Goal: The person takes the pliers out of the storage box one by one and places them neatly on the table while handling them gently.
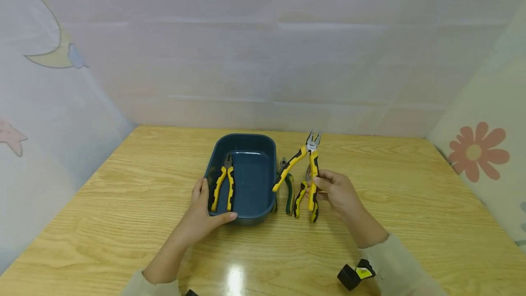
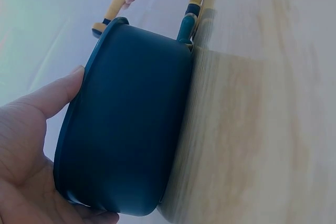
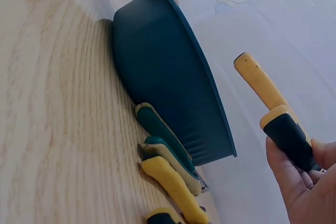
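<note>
A dark blue rectangular tub (image 1: 255,216) stands on the table, with one pair of yellow-and-black pliers (image 1: 230,188) lying along its left side. At the tub's near left corner my left hand (image 1: 202,216) grips the wall, its thumb by the near rim. My right hand (image 1: 334,192) holds combination pliers (image 1: 313,168) by one handle, raised right of the tub with the handles spread and the jaws pointing away. Below them, green-handled pliers (image 1: 290,195) lie against the tub's right side. Beside those lies another yellow-and-black pair (image 1: 301,200), partly hidden by the held pliers.
Near my right sleeve lies a small black object with a yellow label (image 1: 356,274). Another dark object (image 1: 191,293) is cut off at the bottom edge. A pale cloth wall (image 1: 263,76) rises behind the wooden table (image 1: 135,195), and printed walls flank both sides.
</note>
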The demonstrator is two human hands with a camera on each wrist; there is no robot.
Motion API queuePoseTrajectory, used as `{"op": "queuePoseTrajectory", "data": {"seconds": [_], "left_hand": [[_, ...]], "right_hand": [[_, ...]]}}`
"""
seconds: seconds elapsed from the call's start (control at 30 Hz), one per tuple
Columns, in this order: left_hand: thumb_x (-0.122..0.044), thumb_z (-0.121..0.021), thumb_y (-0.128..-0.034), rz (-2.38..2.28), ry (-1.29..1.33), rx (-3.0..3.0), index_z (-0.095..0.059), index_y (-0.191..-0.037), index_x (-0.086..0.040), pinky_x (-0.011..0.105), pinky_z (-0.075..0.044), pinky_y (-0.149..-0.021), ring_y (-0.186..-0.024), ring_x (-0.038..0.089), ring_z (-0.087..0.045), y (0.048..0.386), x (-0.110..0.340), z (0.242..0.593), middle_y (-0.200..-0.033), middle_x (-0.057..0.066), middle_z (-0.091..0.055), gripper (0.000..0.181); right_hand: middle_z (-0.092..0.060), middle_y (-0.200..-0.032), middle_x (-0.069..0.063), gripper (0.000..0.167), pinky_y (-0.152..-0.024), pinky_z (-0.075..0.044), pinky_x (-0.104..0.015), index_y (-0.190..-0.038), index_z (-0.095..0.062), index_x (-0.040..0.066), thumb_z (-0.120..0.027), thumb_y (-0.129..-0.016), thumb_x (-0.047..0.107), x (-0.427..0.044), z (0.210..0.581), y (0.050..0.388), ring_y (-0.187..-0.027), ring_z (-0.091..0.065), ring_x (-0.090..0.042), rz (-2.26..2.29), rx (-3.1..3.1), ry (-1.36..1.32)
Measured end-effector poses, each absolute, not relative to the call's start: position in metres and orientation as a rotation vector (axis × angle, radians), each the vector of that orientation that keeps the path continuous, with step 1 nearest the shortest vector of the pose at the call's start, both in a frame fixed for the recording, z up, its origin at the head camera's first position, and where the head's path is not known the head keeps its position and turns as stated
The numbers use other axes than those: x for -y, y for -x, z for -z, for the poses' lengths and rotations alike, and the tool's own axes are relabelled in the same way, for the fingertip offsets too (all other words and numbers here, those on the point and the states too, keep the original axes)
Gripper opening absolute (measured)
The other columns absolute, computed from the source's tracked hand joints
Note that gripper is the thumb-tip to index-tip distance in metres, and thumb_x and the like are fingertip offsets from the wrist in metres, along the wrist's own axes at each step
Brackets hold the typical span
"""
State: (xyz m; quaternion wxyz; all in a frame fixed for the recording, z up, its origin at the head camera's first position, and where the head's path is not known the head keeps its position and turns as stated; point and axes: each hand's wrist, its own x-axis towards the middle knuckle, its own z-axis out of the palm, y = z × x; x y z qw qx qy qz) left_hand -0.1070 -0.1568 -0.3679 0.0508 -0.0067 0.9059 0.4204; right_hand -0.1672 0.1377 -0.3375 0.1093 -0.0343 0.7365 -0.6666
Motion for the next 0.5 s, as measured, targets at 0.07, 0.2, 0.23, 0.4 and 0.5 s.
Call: {"op": "queuePoseTrajectory", "data": {"seconds": [0.07, 0.2, 0.23, 0.4, 0.5], "left_hand": [[-0.050, -0.066, -0.0677, -1.277, 0.020, -2.759, 0.012, -0.137, -0.006, 0.055, -0.023, -0.092, -0.125, 0.040, -0.006, 0.107, 0.157, 0.368, -0.140, 0.011, 0.018, 0.113], [-0.050, -0.066, -0.0679, -1.269, 0.025, -2.763, 0.012, -0.137, -0.006, 0.055, -0.023, -0.092, -0.124, 0.041, -0.007, 0.106, 0.156, 0.368, -0.140, 0.011, 0.018, 0.113], [-0.050, -0.066, -0.0679, -1.269, 0.027, -2.762, 0.012, -0.137, -0.007, 0.055, -0.023, -0.092, -0.124, 0.041, -0.007, 0.106, 0.156, 0.368, -0.140, 0.011, 0.018, 0.113], [-0.050, -0.066, -0.0676, -1.274, 0.028, -2.755, 0.012, -0.137, -0.007, 0.055, -0.024, -0.091, -0.124, 0.041, -0.008, 0.106, 0.155, 0.368, -0.140, 0.010, 0.018, 0.113], [-0.050, -0.066, -0.0674, -1.274, 0.029, -2.754, 0.012, -0.137, -0.007, 0.055, -0.024, -0.091, -0.124, 0.041, -0.009, 0.106, 0.155, 0.367, -0.140, 0.010, 0.018, 0.113]], "right_hand": [[-0.055, -0.088, -0.011, 0.033, -0.065, -0.047, -0.025, -0.117, -0.039, -0.017, -0.041, -0.091, 0.005, -0.140, 0.339, 0.167, -0.075, -0.056, -0.013, 1.953, -2.171, 0.102], [-0.055, -0.088, -0.010, 0.035, -0.067, -0.047, -0.025, -0.117, -0.038, -0.018, -0.041, -0.091, 0.005, -0.143, 0.341, 0.167, -0.076, -0.056, -0.013, 1.947, -2.174, 0.116], [-0.055, -0.089, -0.011, 0.035, -0.067, -0.047, -0.025, -0.117, -0.038, -0.018, -0.041, -0.091, 0.005, -0.144, 0.341, 0.166, -0.076, -0.056, -0.014, 1.948, -2.174, 0.118], [-0.055, -0.089, -0.012, 0.036, -0.067, -0.048, -0.026, -0.118, -0.036, -0.019, -0.040, -0.091, 0.004, -0.149, 0.343, 0.165, -0.078, -0.057, -0.016, 1.954, -2.166, 0.127], [-0.055, -0.086, -0.010, 0.036, -0.067, -0.048, -0.026, -0.118, -0.035, -0.020, -0.040, -0.091, 0.004, -0.152, 0.344, 0.163, -0.076, -0.057, -0.014, 1.963, -2.155, 0.122]]}}
